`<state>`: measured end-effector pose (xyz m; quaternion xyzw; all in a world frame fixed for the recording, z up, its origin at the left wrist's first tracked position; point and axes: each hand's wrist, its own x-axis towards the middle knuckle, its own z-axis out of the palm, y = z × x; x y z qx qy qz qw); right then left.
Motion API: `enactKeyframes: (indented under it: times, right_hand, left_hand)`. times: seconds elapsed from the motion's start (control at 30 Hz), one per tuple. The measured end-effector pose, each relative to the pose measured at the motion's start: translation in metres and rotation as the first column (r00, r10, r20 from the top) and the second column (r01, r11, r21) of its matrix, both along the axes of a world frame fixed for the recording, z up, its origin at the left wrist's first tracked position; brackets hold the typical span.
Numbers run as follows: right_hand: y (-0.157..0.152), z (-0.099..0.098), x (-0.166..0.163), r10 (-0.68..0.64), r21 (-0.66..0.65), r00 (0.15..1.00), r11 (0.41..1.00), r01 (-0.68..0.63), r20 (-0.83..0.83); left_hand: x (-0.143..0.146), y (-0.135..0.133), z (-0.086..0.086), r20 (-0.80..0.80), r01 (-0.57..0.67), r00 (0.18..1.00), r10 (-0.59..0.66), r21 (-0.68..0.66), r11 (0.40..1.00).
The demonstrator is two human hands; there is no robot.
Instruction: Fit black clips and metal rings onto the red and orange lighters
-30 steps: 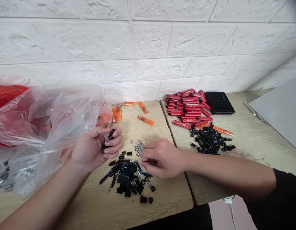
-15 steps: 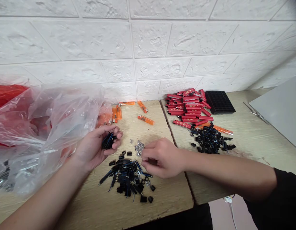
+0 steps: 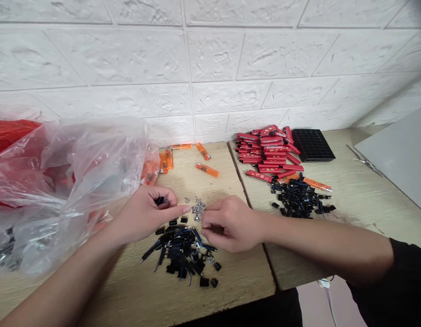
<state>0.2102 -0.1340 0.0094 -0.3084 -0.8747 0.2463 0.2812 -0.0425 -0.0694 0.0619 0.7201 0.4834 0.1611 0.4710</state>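
My left hand [image 3: 151, 211] is curled palm-down around small black parts [image 3: 159, 200], only partly visible between the fingers; its thumb points at a heap of tiny silver metal pieces [image 3: 198, 210]. Beside that heap, my right hand [image 3: 227, 222] rests low over the table with thumb and fingers closed together. Whatever its fingertips hold is hidden. Just in front of both hands lies a loose pile of black parts with thin blue wires [image 3: 183, 247], with several short black caps [image 3: 204, 282] scattered at its edge.
Crumpled clear plastic bags [image 3: 81, 172] fill the left. Orange lighters [image 3: 207, 170] lie behind the hands. To the right are stacked red lighters [image 3: 269, 152], a black gridded tray [image 3: 313, 145], a second black pile [image 3: 299, 197] and metal tweezers [image 3: 365, 161].
My left hand has rolled from palm-up to palm-down, closing over the black parts, and its thumb has come nearer the silver pieces. My right hand has stayed in place.
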Motion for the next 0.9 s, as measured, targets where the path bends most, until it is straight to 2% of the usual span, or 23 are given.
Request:
enactKeyframes:
  times: [0.17, 0.47, 0.77, 0.9]
  right_hand:
    - [0.001, -0.001, 0.000, 0.007, 0.007, 1.000, 1.000, -0.007, -0.003]
    - [0.001, 0.000, 0.000, 0.014, 0.008, 1.000, 1.000, -0.014, 0.010]
    - [0.001, 0.000, 0.000, 0.015, 0.017, 1.000, 1.000, -0.015, 0.000]
    - [0.001, 0.001, 0.000, 0.012, 0.010, 1.000, 1.000, -0.012, 0.009]
  left_hand:
    - [-0.005, -0.001, -0.006, -0.082, 0.131, 0.988, -0.132, -0.012, 0.991]
    - [-0.011, 0.002, -0.014, -0.002, 0.306, 0.952, -0.306, -0.041, 0.951]
    - [-0.008, 0.000, -0.019, 0.013, 0.361, 0.932, -0.361, 0.031, 0.932]
    - [-0.007, -0.003, -0.015, 0.014, 0.284, 0.958, -0.285, 0.047, 0.958]
